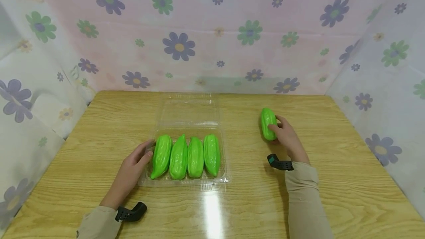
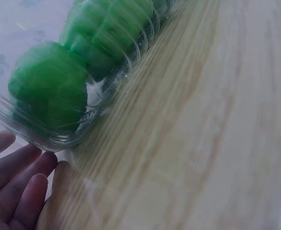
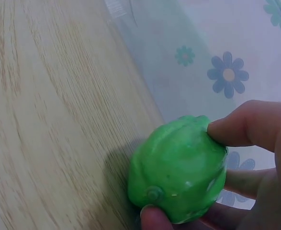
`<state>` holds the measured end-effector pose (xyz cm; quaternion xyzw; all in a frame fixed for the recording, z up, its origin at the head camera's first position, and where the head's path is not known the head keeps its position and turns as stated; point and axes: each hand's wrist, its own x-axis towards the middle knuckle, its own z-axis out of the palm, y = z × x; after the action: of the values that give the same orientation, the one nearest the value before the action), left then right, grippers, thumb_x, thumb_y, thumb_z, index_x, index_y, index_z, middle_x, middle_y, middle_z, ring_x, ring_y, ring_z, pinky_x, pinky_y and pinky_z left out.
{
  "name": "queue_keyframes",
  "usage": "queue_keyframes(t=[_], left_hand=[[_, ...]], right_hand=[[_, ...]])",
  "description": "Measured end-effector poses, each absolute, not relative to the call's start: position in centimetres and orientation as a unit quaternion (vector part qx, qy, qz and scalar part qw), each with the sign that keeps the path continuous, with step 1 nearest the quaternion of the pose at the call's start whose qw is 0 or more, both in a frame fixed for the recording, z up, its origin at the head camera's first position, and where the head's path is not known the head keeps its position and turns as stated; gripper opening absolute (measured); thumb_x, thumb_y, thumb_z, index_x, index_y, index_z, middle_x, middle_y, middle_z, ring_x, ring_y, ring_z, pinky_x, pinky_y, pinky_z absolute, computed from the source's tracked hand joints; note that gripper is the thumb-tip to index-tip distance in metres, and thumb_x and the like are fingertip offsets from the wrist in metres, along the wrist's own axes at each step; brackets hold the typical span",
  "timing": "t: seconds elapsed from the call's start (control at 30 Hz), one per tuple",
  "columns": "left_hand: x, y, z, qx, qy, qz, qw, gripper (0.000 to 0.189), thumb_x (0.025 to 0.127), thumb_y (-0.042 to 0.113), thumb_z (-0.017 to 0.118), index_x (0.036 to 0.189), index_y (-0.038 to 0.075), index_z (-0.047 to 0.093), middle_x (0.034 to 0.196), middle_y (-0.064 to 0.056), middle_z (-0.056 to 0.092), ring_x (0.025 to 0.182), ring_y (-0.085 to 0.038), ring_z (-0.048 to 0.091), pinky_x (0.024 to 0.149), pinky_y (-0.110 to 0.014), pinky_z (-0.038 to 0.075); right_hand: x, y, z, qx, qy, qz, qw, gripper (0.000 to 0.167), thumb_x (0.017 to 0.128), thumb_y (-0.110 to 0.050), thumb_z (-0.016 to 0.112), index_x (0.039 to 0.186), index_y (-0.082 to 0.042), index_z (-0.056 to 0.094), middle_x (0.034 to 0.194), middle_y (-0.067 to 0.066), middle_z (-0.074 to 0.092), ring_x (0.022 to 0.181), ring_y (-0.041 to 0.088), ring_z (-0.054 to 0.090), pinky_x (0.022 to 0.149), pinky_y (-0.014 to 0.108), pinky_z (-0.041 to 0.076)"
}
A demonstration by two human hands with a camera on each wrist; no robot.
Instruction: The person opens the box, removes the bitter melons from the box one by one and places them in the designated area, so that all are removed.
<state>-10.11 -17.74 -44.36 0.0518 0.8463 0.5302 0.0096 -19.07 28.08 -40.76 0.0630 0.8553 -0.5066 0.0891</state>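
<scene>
Several bright green bitter gourds (image 1: 179, 158) lie side by side in a clear plastic clamshell box (image 1: 223, 163), its lid (image 1: 189, 110) folded back flat. My left hand (image 1: 136, 161) rests at the left wall of the box, relaxed fingertips right at the plastic. From the left wrist, those fingers (image 2: 23, 179) show just below the box's corner, beside the nearest gourd (image 2: 49, 88). Off to the right, my right hand (image 1: 287, 135) grips another bitter gourd (image 1: 267, 123) between thumb and fingers. The right wrist view shows this gourd (image 3: 178, 167) end-on, close over the tabletop.
Everything sits on a wood-grain table (image 1: 245, 202). Flower-patterned curtain (image 1: 212, 47) stands along its back edge and both sides. Each wrist wears a black camera strap (image 1: 127, 215). A bright light reflection falls on the table before the box.
</scene>
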Motion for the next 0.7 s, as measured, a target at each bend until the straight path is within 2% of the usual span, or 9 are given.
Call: queue_keyframes(t=[0.33, 0.7], left_hand=[[-10.02, -17.78, -44.51, 0.047, 0.848, 0.529, 0.014, 0.046, 0.094, 0.040, 0.040, 0.137, 0.023, 0.035, 0.139, -0.002, 0.034, 0.127, -0.024, 0.031, 0.099, -0.046, 0.029], [-10.19, -17.68, -44.42, 0.047, 0.851, 0.523, 0.004, 0.046, 0.094, 0.040, 0.040, 0.136, 0.021, 0.037, 0.138, -0.003, 0.036, 0.125, -0.026, 0.033, 0.099, -0.045, 0.030]], right_hand=[[-18.92, 28.37, -40.73, 0.079, 0.855, -0.505, 0.084, 0.067, 0.093, -0.037, 0.040, 0.144, -0.009, 0.008, 0.138, 0.026, 0.023, 0.105, 0.036, 0.045, 0.076, 0.039, 0.049], [-18.88, 28.95, -40.67, 0.078, 0.871, -0.479, 0.072, 0.067, 0.093, -0.042, 0.039, 0.144, -0.008, 0.011, 0.137, 0.024, 0.026, 0.107, 0.034, 0.043, 0.077, 0.039, 0.046]])
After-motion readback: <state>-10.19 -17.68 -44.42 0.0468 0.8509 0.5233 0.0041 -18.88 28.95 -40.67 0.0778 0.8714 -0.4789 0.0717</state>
